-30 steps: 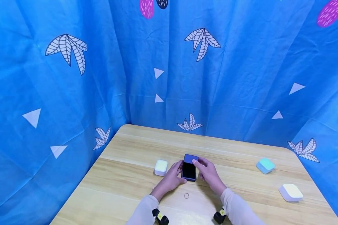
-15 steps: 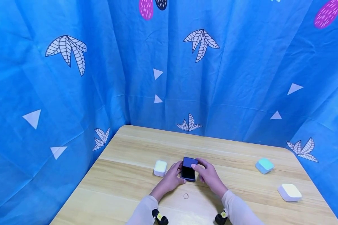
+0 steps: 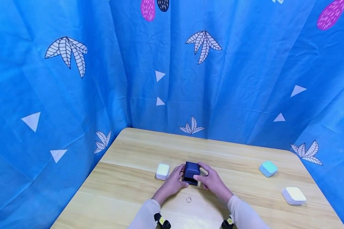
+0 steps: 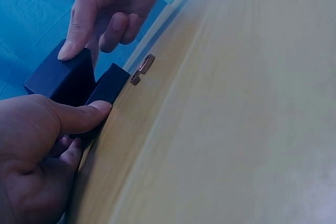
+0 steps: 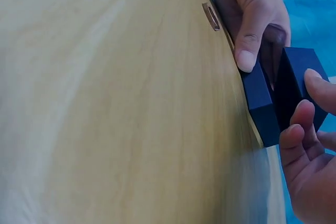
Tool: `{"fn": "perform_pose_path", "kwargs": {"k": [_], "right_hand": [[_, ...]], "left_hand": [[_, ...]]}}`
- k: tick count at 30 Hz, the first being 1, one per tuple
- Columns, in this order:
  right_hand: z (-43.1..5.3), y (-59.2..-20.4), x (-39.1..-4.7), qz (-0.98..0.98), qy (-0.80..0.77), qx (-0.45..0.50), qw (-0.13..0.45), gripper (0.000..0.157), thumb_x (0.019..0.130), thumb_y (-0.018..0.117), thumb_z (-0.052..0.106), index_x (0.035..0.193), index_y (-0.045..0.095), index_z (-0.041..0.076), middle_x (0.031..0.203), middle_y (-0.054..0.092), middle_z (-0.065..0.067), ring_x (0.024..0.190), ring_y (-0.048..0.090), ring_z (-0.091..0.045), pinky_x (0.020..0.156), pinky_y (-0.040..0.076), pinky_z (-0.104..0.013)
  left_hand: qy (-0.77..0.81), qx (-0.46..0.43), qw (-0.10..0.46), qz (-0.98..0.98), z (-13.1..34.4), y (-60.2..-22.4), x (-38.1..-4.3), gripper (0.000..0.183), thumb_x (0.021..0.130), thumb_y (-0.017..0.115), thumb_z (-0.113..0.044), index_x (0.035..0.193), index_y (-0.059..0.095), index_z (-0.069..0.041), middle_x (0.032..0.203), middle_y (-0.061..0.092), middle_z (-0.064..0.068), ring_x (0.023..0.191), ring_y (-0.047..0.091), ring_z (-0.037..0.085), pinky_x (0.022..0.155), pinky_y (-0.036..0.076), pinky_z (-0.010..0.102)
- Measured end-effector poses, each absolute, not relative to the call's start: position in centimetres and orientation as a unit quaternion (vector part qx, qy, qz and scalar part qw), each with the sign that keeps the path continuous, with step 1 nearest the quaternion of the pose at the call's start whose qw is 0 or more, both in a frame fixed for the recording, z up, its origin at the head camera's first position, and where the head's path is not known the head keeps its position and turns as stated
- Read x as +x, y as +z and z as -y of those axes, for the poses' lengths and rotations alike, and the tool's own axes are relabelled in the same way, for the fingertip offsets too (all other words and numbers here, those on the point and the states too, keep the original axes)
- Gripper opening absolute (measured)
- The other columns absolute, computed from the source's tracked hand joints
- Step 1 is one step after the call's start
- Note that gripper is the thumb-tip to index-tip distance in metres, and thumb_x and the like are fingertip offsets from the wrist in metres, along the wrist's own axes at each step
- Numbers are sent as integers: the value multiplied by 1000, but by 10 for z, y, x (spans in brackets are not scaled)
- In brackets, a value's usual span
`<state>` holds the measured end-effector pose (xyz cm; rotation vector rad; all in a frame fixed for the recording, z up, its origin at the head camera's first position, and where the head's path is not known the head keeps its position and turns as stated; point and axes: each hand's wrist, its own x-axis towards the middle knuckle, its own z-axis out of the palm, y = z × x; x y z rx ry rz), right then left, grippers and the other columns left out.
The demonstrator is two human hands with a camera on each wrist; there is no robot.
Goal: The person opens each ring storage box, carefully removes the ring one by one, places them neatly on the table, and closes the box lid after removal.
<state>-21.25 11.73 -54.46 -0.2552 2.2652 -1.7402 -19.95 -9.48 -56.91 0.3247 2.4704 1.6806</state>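
A dark blue ring box [image 3: 192,168] stands on the table between both hands, its lid tilted partway over the base. My left hand [image 3: 173,183] grips the base from the left; in the left wrist view its thumb lies along the base [image 4: 111,81]. With thumb and fingers, my right hand [image 3: 213,182] holds the lid [image 5: 302,61] from the right. A wedge-shaped gap shows between lid and base in both wrist views, but the inside is dark. Nearer the person, a thin gold-coloured ring [image 3: 188,199] lies on the wood, touched by neither hand.
A small white rounded block [image 3: 162,171] sits just left of the left hand. Farther right are a teal-topped block [image 3: 268,168] and another white block [image 3: 293,195]. A blue patterned curtain [image 3: 166,114] hangs behind the wooden table [image 3: 126,190].
The right hand has swung the box's lid forward and down, so the dark interior seen from above has mostly become covered. The left hand keeps its hold on the base.
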Motion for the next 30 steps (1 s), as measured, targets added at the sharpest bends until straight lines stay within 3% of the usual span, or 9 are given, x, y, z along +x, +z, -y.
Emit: {"fn": "perform_pose_path", "kwargs": {"k": [3,8,30], "right_hand": [[-118,-545,-211,-787,-594,-96,135,79,89,78,26,156,38,14,136,57,-13,47,49,-17,45,46,-28],[-117,-546,-208,-796,-580,-115,127,81,89,77,18,157,34,13,154,40,-16,49,48,-16,45,46,-28],[-111,-554,-204,-811,-561,-134,98,82,88,76,8,157,33,14,155,33,-18,62,55,-18,51,50,-26]], "left_hand": [[554,106,69,-823,95,-570,-199,89,82,78,-1,157,29,-3,157,34,23,139,47,39,112,43,38],[552,104,67,-825,95,-570,-199,89,82,78,-1,157,29,-3,158,34,22,138,47,40,112,43,39],[575,112,65,-808,94,-571,-198,90,80,76,6,156,29,-2,155,34,25,140,44,43,112,43,40]]}}
